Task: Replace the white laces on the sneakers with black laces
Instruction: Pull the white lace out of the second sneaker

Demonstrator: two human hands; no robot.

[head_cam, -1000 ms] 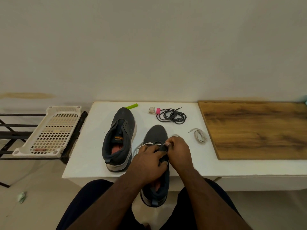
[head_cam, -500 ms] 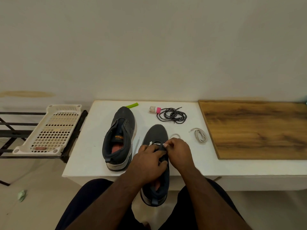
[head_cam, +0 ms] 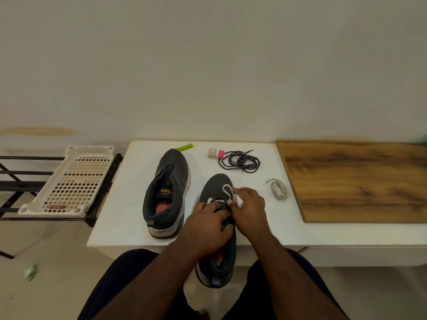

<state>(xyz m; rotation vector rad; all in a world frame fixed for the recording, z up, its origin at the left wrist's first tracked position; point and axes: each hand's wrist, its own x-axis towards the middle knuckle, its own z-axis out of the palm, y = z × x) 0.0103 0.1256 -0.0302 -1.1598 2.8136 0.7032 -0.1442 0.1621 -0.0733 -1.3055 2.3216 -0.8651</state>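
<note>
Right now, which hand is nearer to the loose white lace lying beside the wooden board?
Right. The right hand is just left of the loose white lace; the left hand grips the sneaker, farther away.

Left hand (head_cam: 209, 224) covers the midsection of the near sneaker (head_cam: 217, 185); eyelets under it not visible. Right hand (head_cam: 248, 207) hides where the white lace (head_cam: 227, 189) enters the eyelets; fingertip contact with the lace not resolvable. Sneaker heel overhangs the near edge of the surface (head_cam: 124, 204). Label on the small pink-capped bottle (head_cam: 215, 153) near the far edge too small to read. Tongue tag print on the far sneaker (head_cam: 167, 192) illegible. Wooden board (head_cam: 358, 181) cut off by the right picture edge. Black rack (head_cam: 13, 181) cut off at the left edge. Crumpled green scrap (head_cam: 30, 272) on the floor unidentifiable.
</note>
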